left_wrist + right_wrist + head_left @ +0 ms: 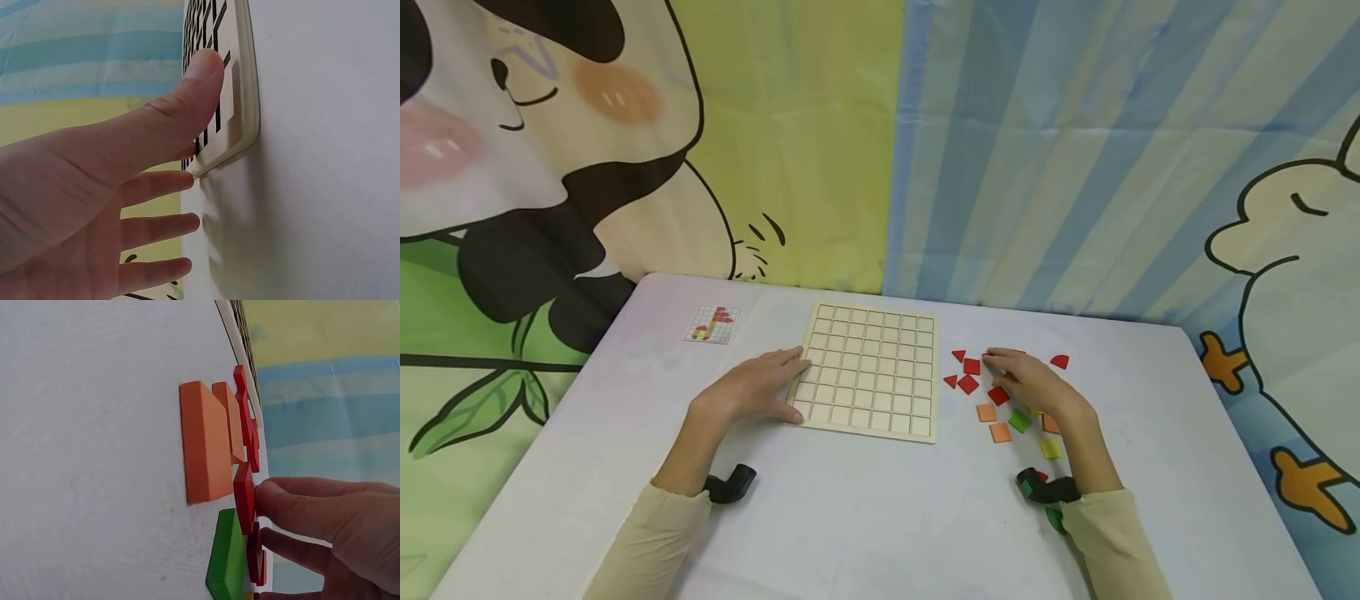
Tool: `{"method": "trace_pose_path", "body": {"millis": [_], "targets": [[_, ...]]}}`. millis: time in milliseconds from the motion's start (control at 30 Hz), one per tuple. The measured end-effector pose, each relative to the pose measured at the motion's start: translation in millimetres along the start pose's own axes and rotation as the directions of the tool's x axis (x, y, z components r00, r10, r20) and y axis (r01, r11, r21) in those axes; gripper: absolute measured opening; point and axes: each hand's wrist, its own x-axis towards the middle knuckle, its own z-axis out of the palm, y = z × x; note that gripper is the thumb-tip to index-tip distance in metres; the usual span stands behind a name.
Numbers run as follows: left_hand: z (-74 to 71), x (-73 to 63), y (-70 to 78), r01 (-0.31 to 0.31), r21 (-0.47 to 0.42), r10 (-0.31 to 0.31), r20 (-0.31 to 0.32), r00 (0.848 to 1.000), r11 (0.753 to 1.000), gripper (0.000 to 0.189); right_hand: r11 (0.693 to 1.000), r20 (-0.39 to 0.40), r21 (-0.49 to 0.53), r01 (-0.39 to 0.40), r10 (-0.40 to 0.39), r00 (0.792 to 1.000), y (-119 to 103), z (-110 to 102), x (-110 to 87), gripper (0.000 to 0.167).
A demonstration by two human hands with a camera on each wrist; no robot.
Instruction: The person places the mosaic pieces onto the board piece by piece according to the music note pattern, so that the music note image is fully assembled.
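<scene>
- Far left, and we pick up a small pattern card [712,325], lying flat beyond the left hand [752,387] and a little to its left, a coloured figure on its grid.
- Here's that left hand, fingers straight and spread, thumb lying over the near corner of the grid board [868,367] and the index fingertip at its side edge; we see nothing gripped.
- And the board itself! Flat on the white table [865,517], it stretches rightward from the left hand, in the gap between it and the right hand [1030,379].
- Next, just left of the right hand's fingertips, we find two red triangles [958,356] and a pair of red squares [967,384] close by.
- Nearer to us than those fingertips sit two orange squares [987,412], with a green square [1019,421] just on the near side of the right hand.
- Now the right hand: fingers partly bent, thumb close against a red square in the wrist view, thumb and finger apart; whether it has hold of a piece, we cannot tell.
- Beyond its knuckles and to the right, a red quarter-round [1060,361]; below the wrist, a yellow square [1050,449].
- Our call: this looks like choosing a piece while the left hand steadies the board. The next move seems to call for a neat fingertip pinch on one red piece, its neighbours undisturbed.
</scene>
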Motion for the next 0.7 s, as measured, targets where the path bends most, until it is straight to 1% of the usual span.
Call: {"method": "trace_pose_path", "body": {"millis": [100, 200, 333, 433, 533, 700], "targets": [[0.6, -0.4, 1.9, 0.003, -0.001, -0.003, 0.005, 1.0, 1.0, 0.092, 0.999, -0.035, -0.006, -0.038, 0.038, 0.999, -0.1, -1.1, -1.3, 0.036], [0.3, -0.8, 4.0, -0.002, 0.014, 0.001, 0.002, 1.0, 1.0, 0.092, 0.996, -0.069, 0.024, -0.091, 0.092, 0.993, -1.5, -2.3, -1.0, 0.029], [0.0, -0.2, 5.2, 0.0, 0.033, 0.0, 0.001, 1.0, 0.999, 0.094, 0.99, -0.112, 0.061, -0.124, 0.13, 0.985, -2.2, -1.9, 1.0, 0.022], [0.2, 0.3, 5.1, 0.001, 0.041, -0.001, 0.004, 1.0, 0.999, 0.095, 0.989, -0.138, 0.065, -0.136, 0.144, 0.98, -1.0, -1.0, 1.8, 0.017], [0.6, 0.5, 4.6, 0.005, 0.04, -0.005, 0.009, 1.0, 0.999, 0.097, 0.987, -0.149, 0.063, -0.147, 0.155, 0.977, 0.0, -1.4, 2.4, 0.014], [1.1, 1.1, 3.9, 0.008, 0.03, -0.008, 0.013, 1.0, 1.0, 0.098, 0.982, -0.134, 0.067, -0.175, 0.183, 0.974, -1.6, -1.1, 1.6, 0.015]]}}
